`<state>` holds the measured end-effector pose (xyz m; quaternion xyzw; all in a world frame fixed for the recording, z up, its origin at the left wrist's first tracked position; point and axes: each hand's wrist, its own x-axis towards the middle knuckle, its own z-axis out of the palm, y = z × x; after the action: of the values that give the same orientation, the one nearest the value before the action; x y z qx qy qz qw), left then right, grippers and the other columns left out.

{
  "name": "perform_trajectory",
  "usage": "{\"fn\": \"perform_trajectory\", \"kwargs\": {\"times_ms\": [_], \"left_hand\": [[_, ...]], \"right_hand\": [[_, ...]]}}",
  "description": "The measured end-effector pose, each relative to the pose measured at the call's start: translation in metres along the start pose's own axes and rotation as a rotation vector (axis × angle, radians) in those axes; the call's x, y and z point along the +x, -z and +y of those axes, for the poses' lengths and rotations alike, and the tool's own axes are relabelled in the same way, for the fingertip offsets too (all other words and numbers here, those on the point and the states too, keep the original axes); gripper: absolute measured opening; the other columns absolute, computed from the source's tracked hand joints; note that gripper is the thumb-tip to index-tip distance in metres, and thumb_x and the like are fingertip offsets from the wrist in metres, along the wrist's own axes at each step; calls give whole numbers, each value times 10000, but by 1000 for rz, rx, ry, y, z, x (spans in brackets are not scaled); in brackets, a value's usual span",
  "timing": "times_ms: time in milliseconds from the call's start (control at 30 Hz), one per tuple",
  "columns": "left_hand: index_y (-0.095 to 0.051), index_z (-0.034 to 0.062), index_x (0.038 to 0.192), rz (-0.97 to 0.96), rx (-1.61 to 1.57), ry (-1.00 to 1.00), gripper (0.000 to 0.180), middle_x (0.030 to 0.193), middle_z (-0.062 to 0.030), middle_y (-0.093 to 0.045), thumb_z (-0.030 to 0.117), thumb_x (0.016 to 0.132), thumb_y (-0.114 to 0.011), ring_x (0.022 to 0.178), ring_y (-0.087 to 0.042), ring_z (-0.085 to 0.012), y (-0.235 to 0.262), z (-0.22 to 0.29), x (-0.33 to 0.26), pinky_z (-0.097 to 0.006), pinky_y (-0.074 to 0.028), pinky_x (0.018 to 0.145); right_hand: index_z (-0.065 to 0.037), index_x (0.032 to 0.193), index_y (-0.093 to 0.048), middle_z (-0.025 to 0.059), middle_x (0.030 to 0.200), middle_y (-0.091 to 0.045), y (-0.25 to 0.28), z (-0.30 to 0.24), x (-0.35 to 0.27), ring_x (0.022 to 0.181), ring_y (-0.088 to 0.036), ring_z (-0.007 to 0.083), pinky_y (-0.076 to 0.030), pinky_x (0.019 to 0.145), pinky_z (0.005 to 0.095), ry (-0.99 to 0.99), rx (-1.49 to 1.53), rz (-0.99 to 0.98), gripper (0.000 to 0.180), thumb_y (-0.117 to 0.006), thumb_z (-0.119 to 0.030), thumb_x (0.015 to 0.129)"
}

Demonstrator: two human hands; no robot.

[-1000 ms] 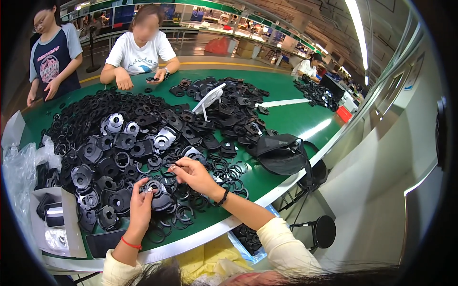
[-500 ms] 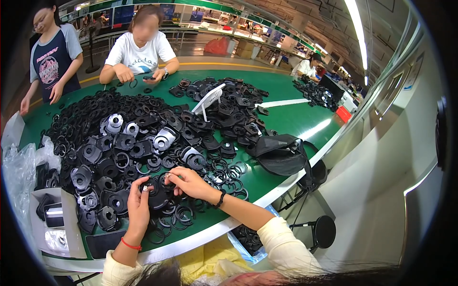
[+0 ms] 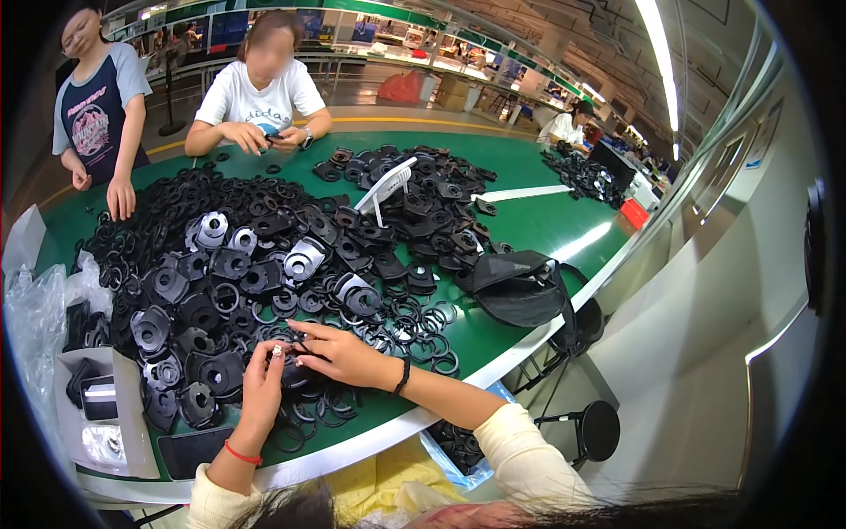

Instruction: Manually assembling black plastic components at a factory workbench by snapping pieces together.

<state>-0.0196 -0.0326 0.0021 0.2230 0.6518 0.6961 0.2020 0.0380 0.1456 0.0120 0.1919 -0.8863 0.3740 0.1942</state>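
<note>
The left hand (image 3: 264, 375) pinches a black moulded plastic part (image 3: 291, 375) just above the green surface (image 3: 538, 225), while the right hand (image 3: 339, 353), fingers loosely extended, steadies it from the other side.

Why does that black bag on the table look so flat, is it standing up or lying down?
Lying down. The black bag is slumped on its side on the green table near the edge, its strap trailing over the rim.

Clear plastic bag (image 3: 40, 309) lies crumpled at the table's left edge
</note>
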Motion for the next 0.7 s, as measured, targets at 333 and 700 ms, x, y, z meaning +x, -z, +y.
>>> {"fn": "perform_trajectory", "kwargs": {"times_ms": [333, 700], "left_hand": [[-538, 20, 918, -4, 20, 16, 106, 786, 30, -521, 122, 927, -509, 672, -427, -30, 4, -15, 2, -184, -346, 595], [-553, 11, 903, 15, 99, -50, 71, 726, 39, -521, 80, 896, -540, 574, -383, -15, 4, -23, 2, -196, -304, 497]], "right_hand": [[11, 1133, -551, 160, 1289, -480, 3, -3, -2, 1049, -535, 299, -434, 917, 358, 98, -188, -115, 377, -649, -176, 821], [-41, 1254, -473, 123, 1118, -468, 7, -7, 1, 993, -541, 261, -463, 840, 339, -58, -19, -172, 586, -728, -236, 763]]}}
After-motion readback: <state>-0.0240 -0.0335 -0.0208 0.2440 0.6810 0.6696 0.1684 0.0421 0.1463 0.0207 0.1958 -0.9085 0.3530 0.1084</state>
